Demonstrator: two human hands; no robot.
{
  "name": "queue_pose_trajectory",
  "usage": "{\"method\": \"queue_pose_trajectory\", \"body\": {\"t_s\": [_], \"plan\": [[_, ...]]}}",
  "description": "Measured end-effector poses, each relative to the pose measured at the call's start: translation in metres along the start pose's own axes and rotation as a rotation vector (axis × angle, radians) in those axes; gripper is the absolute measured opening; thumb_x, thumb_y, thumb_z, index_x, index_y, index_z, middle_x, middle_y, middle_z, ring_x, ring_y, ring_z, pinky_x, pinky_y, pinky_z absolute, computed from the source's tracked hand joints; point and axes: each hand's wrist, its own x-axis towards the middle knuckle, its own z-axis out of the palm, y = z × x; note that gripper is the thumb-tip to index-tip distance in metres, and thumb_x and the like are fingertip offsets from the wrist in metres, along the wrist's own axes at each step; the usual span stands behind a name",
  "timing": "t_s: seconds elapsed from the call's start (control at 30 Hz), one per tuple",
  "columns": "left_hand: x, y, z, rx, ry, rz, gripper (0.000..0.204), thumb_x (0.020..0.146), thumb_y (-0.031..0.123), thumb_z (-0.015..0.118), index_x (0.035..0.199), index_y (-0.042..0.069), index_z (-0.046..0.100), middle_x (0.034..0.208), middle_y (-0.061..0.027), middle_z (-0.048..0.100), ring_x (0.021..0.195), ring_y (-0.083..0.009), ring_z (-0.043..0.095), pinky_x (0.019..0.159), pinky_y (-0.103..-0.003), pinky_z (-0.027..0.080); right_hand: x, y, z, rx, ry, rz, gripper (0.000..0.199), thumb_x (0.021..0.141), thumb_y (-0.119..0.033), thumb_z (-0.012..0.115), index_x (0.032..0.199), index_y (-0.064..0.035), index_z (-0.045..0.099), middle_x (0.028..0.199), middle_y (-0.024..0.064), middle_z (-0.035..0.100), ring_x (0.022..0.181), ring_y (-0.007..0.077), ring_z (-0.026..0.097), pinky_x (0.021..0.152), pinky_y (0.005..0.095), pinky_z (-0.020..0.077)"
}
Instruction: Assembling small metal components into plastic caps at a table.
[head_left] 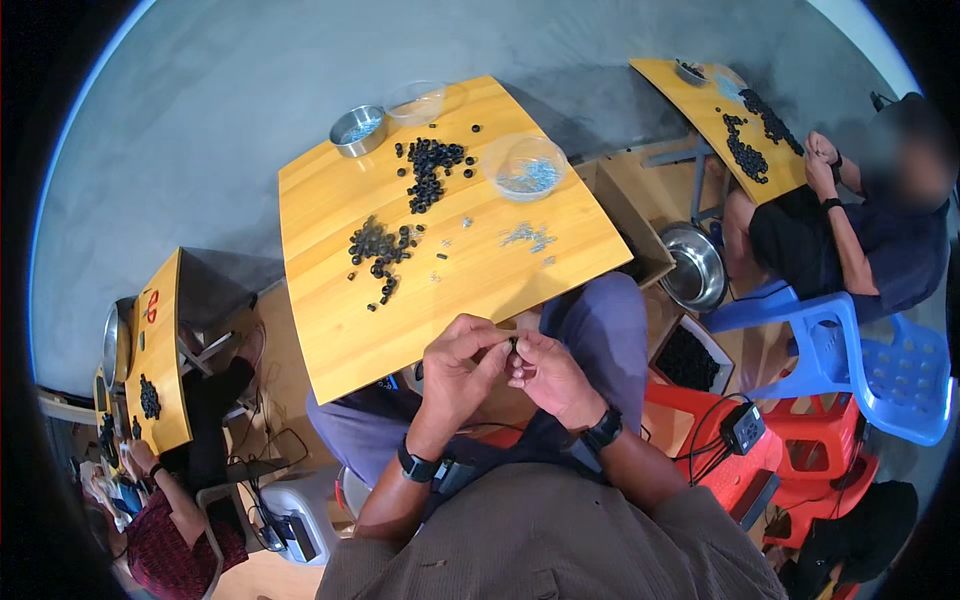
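Observation:
My left hand [458, 365] and my right hand [545, 372] meet over my lap, just off the near edge of the wooden table [330, 330]. Their fingertips pinch one small black ring-shaped part [513, 344] between them. On the table lie two loose heaps of the same black parts, one near the middle [380, 248] and one farther back [430, 168]. Small silvery pieces [527, 236] are scattered to the right of the heaps. Both wrists wear dark bands.
A steel bowl [358, 130] and two clear plastic bowls [525, 166] [416, 100] stand at the table's far side. A person on a blue chair [880, 370] works at another table to the right, another at the lower left. A large steel basin [693, 265], a box of black parts [687, 357] and red stools [720, 440] crowd my right.

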Motion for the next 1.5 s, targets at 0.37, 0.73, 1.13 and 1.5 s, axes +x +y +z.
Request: {"method": "queue_pose_trajectory", "body": {"t_s": [0.37, 0.73, 1.13, 1.5], "plan": [[-0.027, -0.008, -0.006, 0.159, 0.061, 0.132, 0.027, 0.083, 0.003, 0.075, 0.109, -0.002, 0.070, 0.104, -0.0157, 0.067, 0.092, -0.0290, 0.069, 0.078, -0.035, 0.056, -0.003, 0.020, 0.005, 0.038, 0.038, 0.035, 0.020, 0.101, -0.027, 0.060, 0.112, -0.0106, 0.065, 0.096, -0.0032, 0.066, 0.080, 0.0074, 0.060, 0.067, 0.0251, 0.0446], [-0.026, -0.017, -0.045, 0.130, -0.095, 0.119, 0.019, 0.081, 0.004, 0.078, 0.098, 0.000, 0.071, 0.105, -0.0142, 0.069, 0.096, -0.0276, 0.067, 0.086, -0.037, 0.053, 0.004, 0.028, 0.005, 0.140, -0.049, 0.244, 0.019, 0.100, -0.024, 0.060, 0.104, -0.0052, 0.063, 0.081, -0.0014, 0.056, 0.074, 0.0107, 0.051, 0.065, 0.0275, 0.0414], [0.019, -0.104, -0.144, 0.847, 0.099, -0.029, 0.016, 0.081, 0.008, 0.069, 0.096, 0.003, 0.073, 0.095, -0.0123, 0.065, 0.083, -0.0331, 0.067, 0.074, -0.042, 0.055, 0.009, 0.017, 0.003, 0.087, -0.145, 0.182, 0.024, 0.100, -0.027, 0.059, 0.088, -0.0081, 0.052, 0.081, -0.0008, 0.045, 0.076, 0.0113, 0.044, 0.065, 0.0264, 0.0383], [-0.022, -0.046, -0.089, 0.026, 0.144, -0.122, 0.007, 0.084, 0.000, 0.071, 0.091, 0.001, 0.071, 0.096, -0.0065, 0.066, 0.078, -0.0148, 0.065, 0.069, -0.028, 0.052, -0.002, 0.023, 0.027, 0.087, -0.152, 0.176, 0.020, 0.102, -0.028, 0.059, 0.099, -0.0084, 0.059, 0.089, 0.0004, 0.049, 0.083, 0.0126, 0.047, 0.068, 0.0268, 0.0410]]}}
